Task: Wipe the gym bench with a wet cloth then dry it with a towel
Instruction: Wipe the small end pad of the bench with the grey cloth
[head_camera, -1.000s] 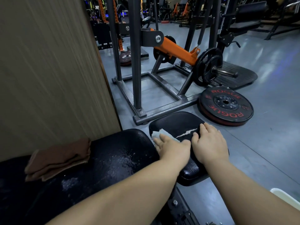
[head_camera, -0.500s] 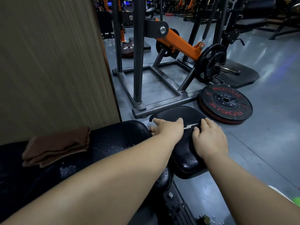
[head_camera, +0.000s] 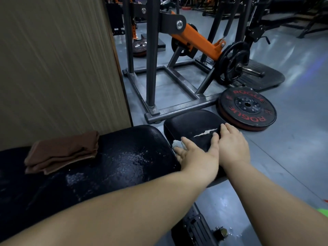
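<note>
A gym with a grey floor point(head_camera: 292, 142) fills the view, and a wood-grain panel point(head_camera: 53, 68) stands at ten o'clock. Behind it, at twelve o'clock, is a dark steel frame point(head_camera: 152, 50) carrying an orange arm point(head_camera: 195, 39). A black weight plate point(head_camera: 246, 108) with red ROGUE lettering lies flat on the floor at two o'clock, just beside the far corner of the seat pad.

The desk point(head_camera: 124, 166) is black and padded, made of a long pad point(head_camera: 113, 144) running from eight o'clock to the centre and a smaller seat pad point(head_camera: 191, 121) just beyond it. The long pad glistens with wet patches near its far end. A brown towel point(head_camera: 62, 151), folded, lies on the long pad at nine o'clock, well apart from both hands.

The left hand point(head_camera: 197, 157) lies flat on the near-left part of the seat pad, its fingers point(head_camera: 186, 142) straight and spread, pressing a pale cloth point(head_camera: 176, 143). Only a small piece of the cloth shows past the fingertips, at the seat pad's nine-o'clock edge.

The right hand point(head_camera: 232, 146) rests palm down on the seat pad's three-o'clock edge, fingers loosely extended and holding nothing, touching the side of the left hand. A white jagged tear point(head_camera: 205, 133) in the upholstery runs between the two hands' fingertips.
</note>
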{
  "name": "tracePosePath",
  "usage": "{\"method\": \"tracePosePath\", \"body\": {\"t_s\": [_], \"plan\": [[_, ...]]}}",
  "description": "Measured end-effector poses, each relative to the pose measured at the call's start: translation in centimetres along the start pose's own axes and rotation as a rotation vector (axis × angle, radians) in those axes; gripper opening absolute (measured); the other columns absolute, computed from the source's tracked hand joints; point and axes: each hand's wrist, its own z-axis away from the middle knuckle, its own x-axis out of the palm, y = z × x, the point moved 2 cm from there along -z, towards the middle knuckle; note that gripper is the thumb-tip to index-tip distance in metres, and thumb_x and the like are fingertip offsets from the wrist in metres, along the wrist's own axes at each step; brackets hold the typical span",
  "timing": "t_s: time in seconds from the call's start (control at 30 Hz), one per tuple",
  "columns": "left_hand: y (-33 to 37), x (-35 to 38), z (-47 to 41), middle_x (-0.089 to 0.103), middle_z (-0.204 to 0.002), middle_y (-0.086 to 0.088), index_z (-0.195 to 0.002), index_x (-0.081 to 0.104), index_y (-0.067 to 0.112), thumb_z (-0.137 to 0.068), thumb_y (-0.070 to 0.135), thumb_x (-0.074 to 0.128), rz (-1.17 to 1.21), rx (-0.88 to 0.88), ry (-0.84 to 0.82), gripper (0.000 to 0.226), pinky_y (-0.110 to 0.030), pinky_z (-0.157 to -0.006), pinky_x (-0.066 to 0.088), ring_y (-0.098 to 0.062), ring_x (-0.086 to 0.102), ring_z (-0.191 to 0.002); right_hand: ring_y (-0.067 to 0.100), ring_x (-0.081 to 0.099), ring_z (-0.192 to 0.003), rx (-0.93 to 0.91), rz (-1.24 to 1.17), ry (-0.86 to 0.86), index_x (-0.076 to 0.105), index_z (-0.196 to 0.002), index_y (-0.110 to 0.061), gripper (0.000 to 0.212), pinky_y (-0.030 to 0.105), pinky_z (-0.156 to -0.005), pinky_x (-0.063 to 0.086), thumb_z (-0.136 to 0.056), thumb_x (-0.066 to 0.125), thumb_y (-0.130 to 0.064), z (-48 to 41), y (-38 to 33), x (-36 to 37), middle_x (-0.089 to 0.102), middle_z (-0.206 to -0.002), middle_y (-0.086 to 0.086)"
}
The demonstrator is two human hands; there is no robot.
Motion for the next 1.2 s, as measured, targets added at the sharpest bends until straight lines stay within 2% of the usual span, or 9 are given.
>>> {"method": "tracePosePath", "body": {"t_s": [0.13,0.23,0.33,0.47,0.63,0.8,0.9,1.03,1.2], "plan": [[1.4,-1.2,-2.8,-0.004,-0.16,-0.022,-0.152,-0.018,0.02,-0.09,0.061,0.047,0.093,-0.062,0.053,0.099,-0.049,-0.119,0.013,-0.038,0.01,-0.147,0.023,0.028,-0.14,0.016,-0.006,0.028,0.04,-0.144,-0.009,0.051,0.036,-0.117,0.018,-0.099,0.036,-0.033,-0.2,0.2,0.2,0.035,-0.152,0.007],[2.1,-2.2,-4.6,0.006,-0.161,-0.019,-0.152,-0.019,0.019,-0.09,0.06,0.048,0.164,-0.093,0.097,0.1,-0.05,-0.118,0.015,-0.037,0.014,-0.146,0.024,0.03,-0.138,0.01,-0.01,0.043,0.041,-0.142,-0.009,0.05,0.036,-0.116,0.019,-0.098,0.036,-0.033,-0.2,0.1,0.3,0.037,-0.15,0.006],[2.1,-2.0,-4.5,0.002,-0.161,-0.017,-0.153,-0.015,0.018,-0.089,0.061,0.049,0.121,-0.107,0.106,0.1,-0.05,-0.118,0.016,-0.037,0.013,-0.146,0.024,0.03,-0.139,0.013,-0.007,0.033,0.042,-0.142,-0.009,0.05,0.036,-0.117,0.019,-0.098,0.036,-0.033,-0.1,0.2,0.3,0.037,-0.151,0.006],[0.6,-1.0,-2.6,-0.004,-0.16,-0.019,-0.153,0.003,0.012,-0.088,0.061,0.05,0.034,0.03,0.1,0.094,-0.043,-0.119,0.014,-0.032,0.011,-0.147,0.024,0.03,-0.138,0.017,-0.007,0.041,0.043,-0.14,-0.008,0.049,0.037,-0.116,0.019,-0.098,0.036,-0.033,0.0,0.1,0.0,0.038,-0.149,0.007],[-1.3,0.7,0.7,-0.027,-0.158,-0.008,-0.153,-0.017,0.021,-0.092,0.064,0.04,-0.045,0.051,-0.029,0.093,-0.039,-0.119,0.005,-0.021,-0.013,-0.149,0.023,0.027,-0.14,0.014,-0.001,0.017,0.04,-0.143,-0.008,0.05,0.038,-0.116,0.02,-0.099,0.035,-0.032,0.0,0.2,0.1,0.035,-0.151,0.007],[-0.3,-0.1,-0.8,-0.018,-0.161,-0.01,-0.152,-0.019,0.026,-0.089,0.068,0.041,0.089,-0.007,0.011,0.097,-0.046,-0.12,0.007,-0.027,-0.002,-0.15,0.022,0.025,-0.141,0.004,-0.01,0.01,0.037,-0.146,-0.009,0.051,0.036,-0.117,0.017,-0.1,0.035,-0.032,-0.1,0.1,0.1,0.032,-0.153,0.006],[1.2,-1.3,-3.5,0.003,-0.162,-0.017,-0.151,-0.02,0.023,-0.088,0.068,0.042,0.195,-0.08,0.069,0.1,-0.05,-0.119,0.013,-0.035,0.013,-0.147,0.023,0.028,-0.14,0.015,-0.001,0.029,0.04,-0.144,-0.009,0.051,0.036,-0.116,0.018,-0.099,0.035,-0.034,0.0,0.2,0.2,0.035,-0.152,0.006],[2.6,-3.1,-5.9,0.005,-0.162,-0.015,-0.152,-0.02,0.019,-0.09,0.067,0.041,0.303,-0.158,0.114,0.099,-0.052,-0.119,0.01,-0.037,0.009,-0.147,0.024,0.03,-0.138,0.015,0.003,0.037,0.041,-0.143,-0.009,0.05,0.035,-0.114,0.019,-0.1,0.035,-0.033,0.0,0.2,0.3,0.037,-0.151,0.006],[1.2,-2.1,-4.5,0.005,-0.162,-0.013,-0.154,-0.009,0.018,-0.09,0.066,0.041,0.146,-0.068,0.114,0.094,-0.047,-0.119,0.016,-0.033,0.017,-0.146,0.026,0.037,-0.131,0.014,0.01,0.064,0.051,-0.132,-0.007,0.043,0.037,-0.111,0.025,-0.098,0.038,-0.031,-0.1,0.1,0.3,0.046,-0.141,0.007]]}}
